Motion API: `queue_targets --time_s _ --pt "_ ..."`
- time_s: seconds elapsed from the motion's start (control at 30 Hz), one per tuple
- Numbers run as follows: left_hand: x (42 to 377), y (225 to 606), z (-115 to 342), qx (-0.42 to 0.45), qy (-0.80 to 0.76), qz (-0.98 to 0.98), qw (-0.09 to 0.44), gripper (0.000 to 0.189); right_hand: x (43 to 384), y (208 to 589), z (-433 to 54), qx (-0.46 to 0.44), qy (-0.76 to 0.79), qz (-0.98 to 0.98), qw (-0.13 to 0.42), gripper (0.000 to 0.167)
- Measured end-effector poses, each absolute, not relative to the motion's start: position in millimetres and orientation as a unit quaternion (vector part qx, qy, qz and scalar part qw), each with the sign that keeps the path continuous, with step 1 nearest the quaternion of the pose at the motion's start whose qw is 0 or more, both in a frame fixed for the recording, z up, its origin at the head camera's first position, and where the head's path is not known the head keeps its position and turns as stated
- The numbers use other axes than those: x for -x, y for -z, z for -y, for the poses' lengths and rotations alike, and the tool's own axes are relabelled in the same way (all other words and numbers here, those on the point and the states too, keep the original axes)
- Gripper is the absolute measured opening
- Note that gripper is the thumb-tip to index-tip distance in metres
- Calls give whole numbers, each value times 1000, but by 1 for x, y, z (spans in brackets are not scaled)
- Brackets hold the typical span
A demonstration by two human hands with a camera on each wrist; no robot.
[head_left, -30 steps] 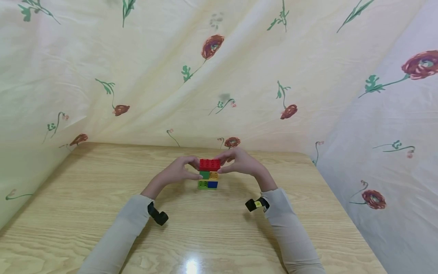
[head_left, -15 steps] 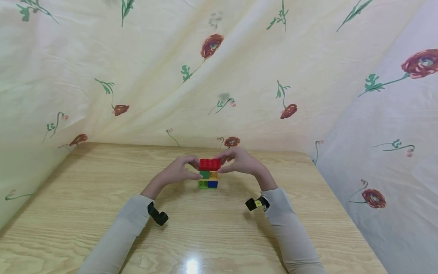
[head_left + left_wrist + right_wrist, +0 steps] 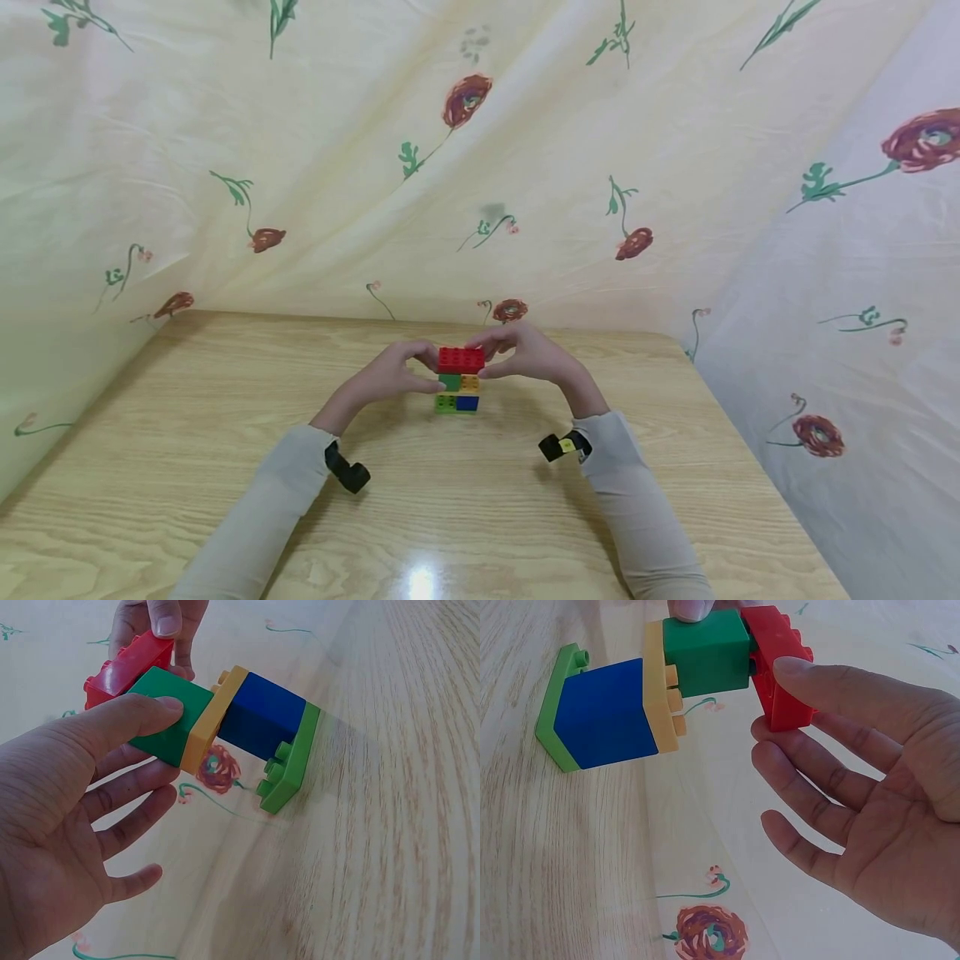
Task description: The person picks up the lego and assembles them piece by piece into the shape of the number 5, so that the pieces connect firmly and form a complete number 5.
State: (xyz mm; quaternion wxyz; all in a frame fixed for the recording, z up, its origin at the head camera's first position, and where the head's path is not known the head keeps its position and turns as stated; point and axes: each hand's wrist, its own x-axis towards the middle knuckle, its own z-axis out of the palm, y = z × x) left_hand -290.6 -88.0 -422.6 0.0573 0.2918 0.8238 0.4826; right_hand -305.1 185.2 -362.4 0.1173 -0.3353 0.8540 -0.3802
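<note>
A stack of toy building bricks stands on the wooden table. Its base is a thin lime-green brick (image 3: 296, 766), bearing a blue block (image 3: 607, 712) at one end. Above that lie a thin yellow-orange brick (image 3: 217, 712) and a green block (image 3: 705, 660). On top is a red brick (image 3: 461, 360), tilted against the green block in the right wrist view, with a narrow gap between them. My left hand (image 3: 386, 373) pinches the green block, thumb on its near face. With thumb and fingers, my right hand (image 3: 531, 358) grips the red brick's right end.
The pale wood table (image 3: 442, 508) reaches back to a hanging cloth (image 3: 360, 208) printed with red flowers, which also runs along both sides. Each wrist wears a black strap camera, the left one (image 3: 348, 475) and the right one (image 3: 553, 447) low over the table.
</note>
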Motion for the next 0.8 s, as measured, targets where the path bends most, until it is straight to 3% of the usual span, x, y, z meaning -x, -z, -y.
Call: queue_targets --time_s 0.8 --pt "289 423 87 -299 -497 -813 54 29 301 360 -185 349 393 -844 108 38"
